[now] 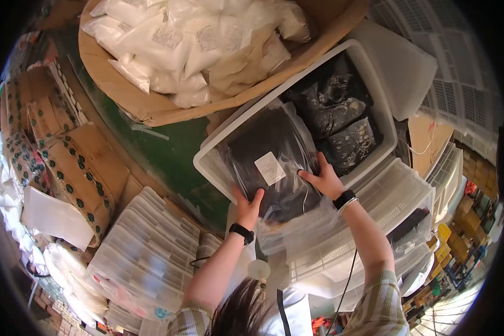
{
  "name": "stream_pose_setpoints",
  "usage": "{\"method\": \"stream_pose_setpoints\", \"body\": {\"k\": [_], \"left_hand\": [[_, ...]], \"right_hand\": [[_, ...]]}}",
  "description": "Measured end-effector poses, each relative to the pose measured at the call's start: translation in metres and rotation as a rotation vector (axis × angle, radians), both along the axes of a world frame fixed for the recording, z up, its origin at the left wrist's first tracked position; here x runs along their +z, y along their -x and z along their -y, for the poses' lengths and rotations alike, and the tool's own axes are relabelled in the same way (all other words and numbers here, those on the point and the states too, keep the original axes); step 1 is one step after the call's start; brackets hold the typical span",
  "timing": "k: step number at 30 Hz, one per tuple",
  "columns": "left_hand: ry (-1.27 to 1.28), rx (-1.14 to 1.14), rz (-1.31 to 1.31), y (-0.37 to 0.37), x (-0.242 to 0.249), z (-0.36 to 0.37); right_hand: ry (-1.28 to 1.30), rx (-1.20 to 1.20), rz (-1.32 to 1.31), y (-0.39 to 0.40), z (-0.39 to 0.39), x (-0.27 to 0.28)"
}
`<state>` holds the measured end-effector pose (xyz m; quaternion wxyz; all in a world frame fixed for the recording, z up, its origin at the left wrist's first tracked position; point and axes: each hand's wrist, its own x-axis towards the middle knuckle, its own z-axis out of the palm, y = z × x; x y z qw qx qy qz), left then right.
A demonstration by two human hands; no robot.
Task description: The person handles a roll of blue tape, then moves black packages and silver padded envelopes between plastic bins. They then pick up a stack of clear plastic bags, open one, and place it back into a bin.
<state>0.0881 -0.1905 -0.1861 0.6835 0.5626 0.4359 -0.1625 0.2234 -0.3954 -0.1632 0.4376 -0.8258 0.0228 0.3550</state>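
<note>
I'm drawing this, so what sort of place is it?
Probably a packing or storage room: a large brown cardboard box holds white plastic packets, near stacked translucent plastic bins and taped brown cardboard cartons.

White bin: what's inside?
Dark patterned packages at one end. Toward the other, the left hand and right hand hold a black bagged package; whatever's beneath it is hidden.

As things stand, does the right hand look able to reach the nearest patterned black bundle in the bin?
Probably yes: the patterned black bundle lies just beyond the right hand, and its top looks uncovered. But that hand holds the dark package, so it would likely need to let go first.
</note>
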Motion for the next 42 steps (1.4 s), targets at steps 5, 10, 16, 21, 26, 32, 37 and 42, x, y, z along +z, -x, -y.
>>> {"method": "stream_pose_setpoints", "body": {"k": [5,10,16,21,26,32,37,42], "left_hand": [[-0.205,-0.188,-0.095,-0.004,-0.016,0.009],[-0.133,-0.075,-0.100,-0.006,-0.001,0.019],[-0.202,-0.124,-0.158,-0.009,0.026,-0.005],[-0.012,-0.263,-0.077,-0.017,0.061,-0.048],[-0.121,-0.572,0.004,-0.034,0.095,-0.029],[-0.050,-0.702,0.156,-0.040,0.181,0.107],[0.105,-0.931,0.257,-0.002,0.204,0.237],[0.046,-1.110,0.407,0.018,0.193,0.341]], "right_hand": [[0.208,0.162,-0.058,-0.014,-0.016,-0.006],[0.154,0.101,0.031,0.005,-0.010,0.007],[0.134,-0.219,-0.163,0.046,-0.006,0.046],[-0.059,-0.559,-0.023,0.091,-0.005,0.093],[-0.134,-0.794,0.102,0.108,0.032,0.194],[-0.479,-1.098,0.253,0.170,0.126,0.318],[-0.090,-1.197,0.435,0.243,0.232,0.336],[0.401,-1.319,0.443,0.302,0.340,0.221]]}}
